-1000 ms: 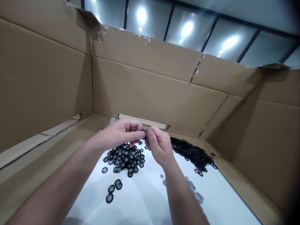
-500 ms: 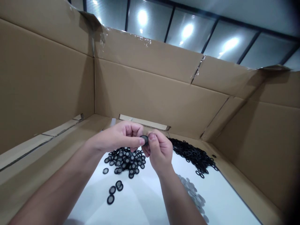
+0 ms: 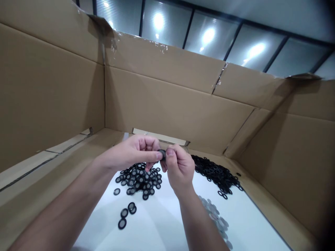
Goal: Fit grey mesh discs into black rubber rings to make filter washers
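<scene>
Brown cardboard walls enclose a white surface, with lit, dark-framed panels beyond the top edge from 11 to 2 o'clock. Take the middle of the dial as the small dark round piece held above the white surface, between the two hands. The left hand, at 9 o'clock, pinches it at the thumb tip, with the other fingers curled. The right hand, at 4 o'clock, grips the opposite edge, its thumb bent over and its fingers folded in. The thumbs partly cover the piece, so whether a grey disc sits inside cannot be told.

Between 7 and 8 o'clock lies a heap of black-rimmed grey discs, partly behind the left hand. One stray disc rests at 8 o'clock, and a group of four at 7, two of them overlapping. Between 3 and 4 o'clock is a dense pile of open black rings. Plain grey discs spread between 4 and 5 o'clock, just beside the right forearm.
</scene>
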`<state>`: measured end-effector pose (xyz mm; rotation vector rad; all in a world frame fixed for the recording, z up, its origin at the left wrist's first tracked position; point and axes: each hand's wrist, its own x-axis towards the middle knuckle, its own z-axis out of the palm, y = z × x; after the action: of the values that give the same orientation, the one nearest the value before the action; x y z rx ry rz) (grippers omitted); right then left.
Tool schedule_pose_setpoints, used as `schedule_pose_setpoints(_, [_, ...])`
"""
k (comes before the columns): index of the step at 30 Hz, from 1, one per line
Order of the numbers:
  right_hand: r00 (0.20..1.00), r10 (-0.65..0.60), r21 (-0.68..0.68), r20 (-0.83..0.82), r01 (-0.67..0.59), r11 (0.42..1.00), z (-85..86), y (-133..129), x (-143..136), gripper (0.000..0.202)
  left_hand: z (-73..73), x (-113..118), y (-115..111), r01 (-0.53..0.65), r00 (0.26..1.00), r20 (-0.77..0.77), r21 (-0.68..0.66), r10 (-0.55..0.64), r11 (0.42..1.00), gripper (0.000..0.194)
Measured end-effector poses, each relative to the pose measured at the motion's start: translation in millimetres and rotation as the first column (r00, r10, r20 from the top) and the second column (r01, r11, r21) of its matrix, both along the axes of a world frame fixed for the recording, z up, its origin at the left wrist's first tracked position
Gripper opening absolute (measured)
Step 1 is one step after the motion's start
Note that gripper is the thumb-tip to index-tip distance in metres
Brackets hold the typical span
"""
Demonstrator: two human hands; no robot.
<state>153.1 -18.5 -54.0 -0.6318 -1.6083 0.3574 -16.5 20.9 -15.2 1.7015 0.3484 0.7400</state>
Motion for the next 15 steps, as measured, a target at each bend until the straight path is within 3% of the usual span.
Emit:
schedule_pose_setpoints(3, [0.996,0.08,-0.034,-0.024,-0.081,0.996,-3.1,1,-2,0.031,5.0,-9,-1,0.012,0.994,-0.105,0.075,-0.004,0.997,0.026])
schedule_pose_setpoints(5, [0.995,0.079,-0.042,0.059,-0.076,0.996,-1.3,0,-2,0.033,9.0,-16,-2,-0.009,0.983,-0.181,0.148,0.036,0.989,0.027])
schedule_pose_setpoints(10, [0.937,0.0,-0.007,0.35,0.002,1.0,9.5,0,7,0.037,14.4,-24,-7,-0.049,0.951,-0.282,0.262,0.125,0.964,0.028])
schedule_pose_setpoints(15, [0.867,-0.112,0.041,0.486,0.105,0.994,16.5,1,14,0.032,13.7,-20,-6,-0.096,0.931,-0.299,0.354,0.21,0.93,0.027])
